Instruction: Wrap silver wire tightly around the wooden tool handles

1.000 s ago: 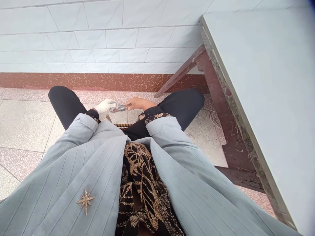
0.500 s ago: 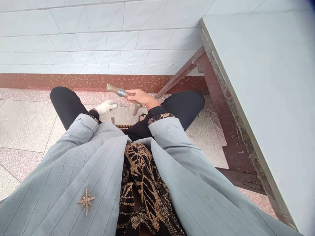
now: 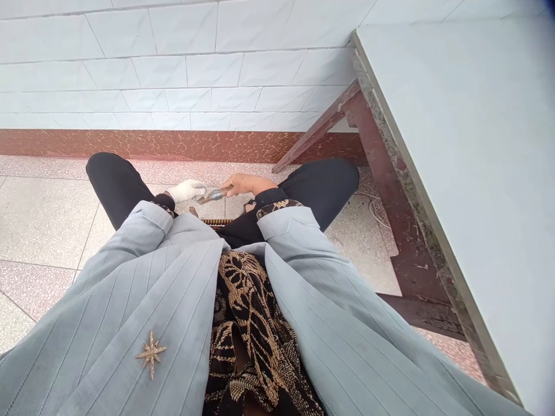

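My bare right hand (image 3: pixel 243 184) is closed round a wooden stick (image 3: pixel 213 196) with metal wire wound near its front end. The stick tilts down to the left, its tip beside the fingers of my left hand (image 3: pixel 186 190). I cannot tell whether tip and fingers touch. A white glove covers my left hand, its fingers pinched together low between my knees; what they hold is too small to make out. Just below lies a small brown piece (image 3: pixel 193 211). A dark, ridged brown edge (image 3: pixel 215 223) shows in front of my lap, partly hidden by my clothes.
A table (image 3: pixel 468 144) with a pale top and dark red wooden legs stands close on my right. Ahead is a white tiled wall (image 3: pixel 182 34) with a reddish skirting band (image 3: pixel 173 143). Speckled tiles cover the floor (image 3: pixel 43 219). A thin pale cable (image 3: pixel 378 212) lies under the table.
My right hand has swung the stick down and left, from a raised position to beside my gloved left hand. The left hand has barely moved.
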`<state>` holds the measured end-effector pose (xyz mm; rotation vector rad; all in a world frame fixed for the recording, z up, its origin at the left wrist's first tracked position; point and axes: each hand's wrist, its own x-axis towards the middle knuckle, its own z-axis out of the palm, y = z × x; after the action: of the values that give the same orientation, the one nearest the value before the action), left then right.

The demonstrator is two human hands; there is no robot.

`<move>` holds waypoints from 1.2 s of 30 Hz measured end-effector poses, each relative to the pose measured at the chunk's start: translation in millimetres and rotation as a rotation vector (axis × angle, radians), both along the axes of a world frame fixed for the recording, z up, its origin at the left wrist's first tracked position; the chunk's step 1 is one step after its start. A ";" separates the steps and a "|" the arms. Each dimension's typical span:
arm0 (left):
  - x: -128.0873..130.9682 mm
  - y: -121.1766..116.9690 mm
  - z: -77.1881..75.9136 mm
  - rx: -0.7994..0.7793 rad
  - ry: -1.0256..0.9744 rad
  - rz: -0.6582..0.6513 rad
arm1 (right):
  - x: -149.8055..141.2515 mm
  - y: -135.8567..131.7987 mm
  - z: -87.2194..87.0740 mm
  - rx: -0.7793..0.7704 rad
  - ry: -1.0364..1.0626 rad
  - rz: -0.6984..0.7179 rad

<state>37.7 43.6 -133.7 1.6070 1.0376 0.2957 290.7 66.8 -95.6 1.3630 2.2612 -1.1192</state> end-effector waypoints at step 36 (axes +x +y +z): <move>-0.7 4.2 -1.3 0.071 0.051 0.124 | 4.9 0.1 7.2 -0.230 0.092 0.008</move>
<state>37.0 47.8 -135.0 1.6240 1.1800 0.3802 295.6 67.0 -88.4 1.2338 2.1175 -1.4161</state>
